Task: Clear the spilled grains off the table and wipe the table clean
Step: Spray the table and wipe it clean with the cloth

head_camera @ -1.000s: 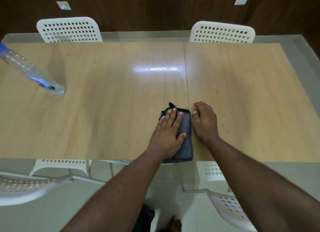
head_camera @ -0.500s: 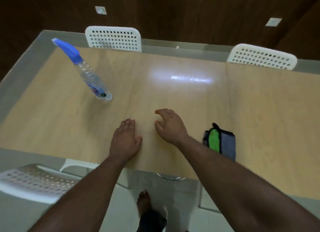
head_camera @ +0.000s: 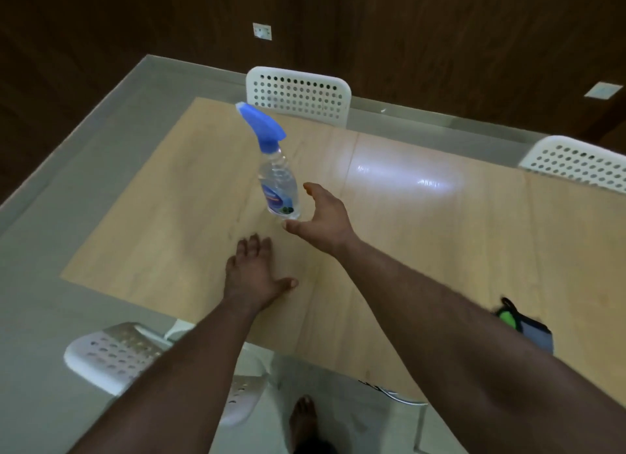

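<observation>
**Right hand moved from cloth to spray bottle; cloth left at right edge**

Since the previous second, both hands had come off the folded cloth and travelled left along the table; I noted the right hand now raised near the spray bottle, where half a second before it was resting low on the wood.

Left to right, as I logged it:

- White perforated chair (head_camera: 118, 355) stood at the near-left corner, below the table edge.
- Left hand (head_camera: 252, 276) lay flat, palm down, on the wooden table (head_camera: 162, 237); fingers straight and close together, thumb spread out to the right. It held nothing.
- Spray bottle (head_camera: 277, 182) stood upright on the table just beyond that hand: clear body, blue trigger head, coloured label.
- Right hand (head_camera: 321, 218) hovered just beside the bottle's lower right, fingers and thumb spread in an open curve toward it. I could not tell whether a fingertip touched the plastic; no grip was closed round it.
- Two more white chairs (head_camera: 299, 94) stood along the far side.
- Cloth (head_camera: 528, 328), grey with a green patch, lay near the front edge at far right, well apart from both hands and partly hidden behind the right forearm.

I could make out no grains on the wood at this resolution.
</observation>
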Demonstrator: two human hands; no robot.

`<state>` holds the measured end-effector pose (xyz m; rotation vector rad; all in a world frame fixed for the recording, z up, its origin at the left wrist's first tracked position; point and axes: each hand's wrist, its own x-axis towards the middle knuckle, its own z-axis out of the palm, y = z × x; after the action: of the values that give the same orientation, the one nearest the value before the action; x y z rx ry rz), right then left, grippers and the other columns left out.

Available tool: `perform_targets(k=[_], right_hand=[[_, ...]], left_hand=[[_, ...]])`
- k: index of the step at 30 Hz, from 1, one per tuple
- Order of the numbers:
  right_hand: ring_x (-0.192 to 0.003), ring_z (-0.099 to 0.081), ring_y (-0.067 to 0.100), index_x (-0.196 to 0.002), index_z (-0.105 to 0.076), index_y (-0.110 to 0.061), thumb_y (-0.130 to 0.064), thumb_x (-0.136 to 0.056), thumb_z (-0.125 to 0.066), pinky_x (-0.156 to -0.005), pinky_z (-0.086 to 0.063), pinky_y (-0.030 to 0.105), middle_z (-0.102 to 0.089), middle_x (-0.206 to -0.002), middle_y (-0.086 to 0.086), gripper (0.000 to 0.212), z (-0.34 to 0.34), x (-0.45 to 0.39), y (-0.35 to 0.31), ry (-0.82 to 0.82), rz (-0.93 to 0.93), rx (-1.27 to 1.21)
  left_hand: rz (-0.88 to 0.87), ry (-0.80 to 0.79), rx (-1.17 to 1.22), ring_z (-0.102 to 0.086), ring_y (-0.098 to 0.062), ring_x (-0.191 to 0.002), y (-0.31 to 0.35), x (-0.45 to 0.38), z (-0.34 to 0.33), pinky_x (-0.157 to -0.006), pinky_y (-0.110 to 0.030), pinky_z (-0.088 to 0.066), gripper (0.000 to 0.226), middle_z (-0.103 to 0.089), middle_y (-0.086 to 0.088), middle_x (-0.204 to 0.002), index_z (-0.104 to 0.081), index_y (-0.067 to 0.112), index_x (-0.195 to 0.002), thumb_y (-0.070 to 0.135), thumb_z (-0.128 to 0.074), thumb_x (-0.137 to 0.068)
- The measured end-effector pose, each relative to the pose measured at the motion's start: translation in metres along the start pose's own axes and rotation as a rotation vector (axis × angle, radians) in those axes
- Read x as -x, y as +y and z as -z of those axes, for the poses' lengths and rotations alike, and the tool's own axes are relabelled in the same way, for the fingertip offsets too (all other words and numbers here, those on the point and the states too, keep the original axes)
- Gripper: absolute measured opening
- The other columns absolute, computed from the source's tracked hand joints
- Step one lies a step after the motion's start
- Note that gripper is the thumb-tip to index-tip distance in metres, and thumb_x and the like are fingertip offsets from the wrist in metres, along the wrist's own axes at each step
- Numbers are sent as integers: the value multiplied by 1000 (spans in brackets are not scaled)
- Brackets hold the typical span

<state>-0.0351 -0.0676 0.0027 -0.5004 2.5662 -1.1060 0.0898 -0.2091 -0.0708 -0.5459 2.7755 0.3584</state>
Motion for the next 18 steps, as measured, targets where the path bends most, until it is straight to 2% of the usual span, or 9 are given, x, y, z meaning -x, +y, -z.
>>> perform_targets(k=[2, 4, 8, 11, 14, 18], right_hand=[[-116, -64, 20, -140, -57, -20, -35, -75, -90, -94, -53, 31, -66, -130, 0, 75, -6, -7, -7, 5, 39, -84], [-106, -65, 17, -135, -58, -24, -34, -74, -90, -90, -58, 35, -68, -121, -5, 70, -14, -16, -14, 16, 60, -136], [-97, -66, 11, -129, -63, -23, -34, -80, -87, -80, -53, 24, -69, -111, -11, 56, -25, -35, -21, 67, 5, -224], [-87, -69, 2, -112, -71, -25, -30, -80, -84, -76, -52, 22, -74, -97, -13, 36, -31, -50, -25, 111, -40, -297], [-82, -71, 7, -101, -72, -23, -25, -77, -82, -74, -58, 29, -75, -89, -8, 25, -34, -48, -24, 123, -34, -316], [-82, -72, 12, -97, -72, -21, -29, -74, -81, -78, -62, 40, -75, -88, -6, 26, -29, -32, -17, 109, -21, -315]], left_hand=[[5, 8, 20, -5, -34, -162, 0, 1, -2, -127, -52, -22, 122, -6, -11, -176, -11, 20, -168, 84, -62, -78], [9, 7, 39, -1, -33, -162, -1, 2, -4, -127, -53, -20, 121, -2, -10, -177, -7, 20, -168, 83, -60, -80], [14, -9, 63, 3, -32, -163, 1, 2, -6, -128, -53, -16, 121, 3, -9, -177, -4, 21, -169, 80, -63, -81], [28, -5, 69, 3, -32, -162, 3, 0, -5, -128, -54, -16, 123, 2, -8, -177, -6, 21, -168, 77, -69, -79], [39, -18, 56, 3, -31, -162, 5, -2, -4, -128, -53, -16, 122, 2, -8, -177, -7, 21, -168, 75, -70, -79], [95, -51, 30, 0, -31, -162, 12, -2, 3, -125, -53, -24, 122, -1, -8, -177, -9, 20, -168, 72, -73, -78]])
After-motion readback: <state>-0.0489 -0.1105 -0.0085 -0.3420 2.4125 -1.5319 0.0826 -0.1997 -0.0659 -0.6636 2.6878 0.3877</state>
